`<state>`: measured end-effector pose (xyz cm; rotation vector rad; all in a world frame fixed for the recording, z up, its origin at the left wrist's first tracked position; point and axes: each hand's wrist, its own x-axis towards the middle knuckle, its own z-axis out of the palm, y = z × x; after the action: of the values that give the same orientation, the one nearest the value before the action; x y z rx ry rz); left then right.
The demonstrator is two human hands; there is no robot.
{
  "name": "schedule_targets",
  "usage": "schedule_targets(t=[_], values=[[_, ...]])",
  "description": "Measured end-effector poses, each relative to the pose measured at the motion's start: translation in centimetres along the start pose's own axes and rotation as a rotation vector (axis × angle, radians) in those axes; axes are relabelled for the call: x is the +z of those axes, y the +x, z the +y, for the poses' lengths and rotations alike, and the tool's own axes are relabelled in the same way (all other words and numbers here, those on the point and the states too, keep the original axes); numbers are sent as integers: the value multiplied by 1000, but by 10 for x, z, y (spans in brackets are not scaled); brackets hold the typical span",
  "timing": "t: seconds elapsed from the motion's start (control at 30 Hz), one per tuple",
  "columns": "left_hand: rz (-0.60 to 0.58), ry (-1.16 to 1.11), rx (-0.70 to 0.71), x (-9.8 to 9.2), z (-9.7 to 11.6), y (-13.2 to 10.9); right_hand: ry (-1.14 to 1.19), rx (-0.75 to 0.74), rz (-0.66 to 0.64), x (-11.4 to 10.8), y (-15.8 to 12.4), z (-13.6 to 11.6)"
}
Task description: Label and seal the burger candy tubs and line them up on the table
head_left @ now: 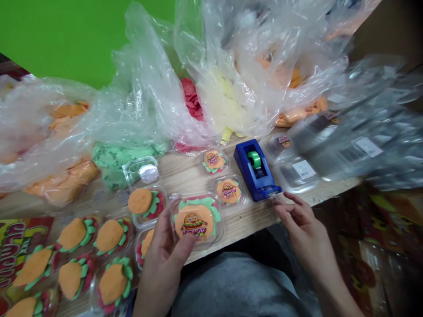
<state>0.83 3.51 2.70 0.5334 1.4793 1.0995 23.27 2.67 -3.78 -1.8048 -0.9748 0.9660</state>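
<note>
My left hand (163, 259) grips a clear plastic tub (197, 222) holding a burger-shaped clay piece with an orange bun, green lettuce and a cartoon burger sticker on top. My thumb presses on the tub's near edge. My right hand (299, 224) hangs open above the wooden table edge, its fingertips just beside the front corner of a blue tape dispenser (257, 169) with a green tape roll. Two small stickered tubs (228, 191) sit left of the dispenser. Several more burger tubs (77, 233) fill the table's left side, some without stickers.
Clear plastic bags hold orange, red, yellow and green clay (114, 160) along the table's back. Stacked clear tubs in plastic wrap (350, 149) lie at the right. Printed packaging (20, 246) lies at lower left, a printed carton (370, 233) below right, and a green surface (66, 35) beyond.
</note>
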Motion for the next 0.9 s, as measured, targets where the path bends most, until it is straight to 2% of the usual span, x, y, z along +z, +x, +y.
schedule_targets(t=[0.1,0.23,0.33,0.43,0.53,0.6,0.73,0.9], values=[[-35,-90,-18,2,-1,2,-57,-17,78,7,14,12],[-54,-195,-7,6,-1,1,-1,6,44,5,16,16],[-47,-235,-32,6,-1,0,57,25,-131,-3,-7,-2],[-87,-281,-51,6,0,-1,110,23,-351,-3,-39,-33],[-136,-303,-11,10,1,-5,122,-83,-551,6,-59,-63],[-121,-301,42,14,2,-9,129,-175,-611,16,-62,-76],[-71,-303,95,19,3,-17,111,-243,-548,35,-59,-83],[-66,-306,157,19,1,-18,64,-133,-475,51,-57,-79]])
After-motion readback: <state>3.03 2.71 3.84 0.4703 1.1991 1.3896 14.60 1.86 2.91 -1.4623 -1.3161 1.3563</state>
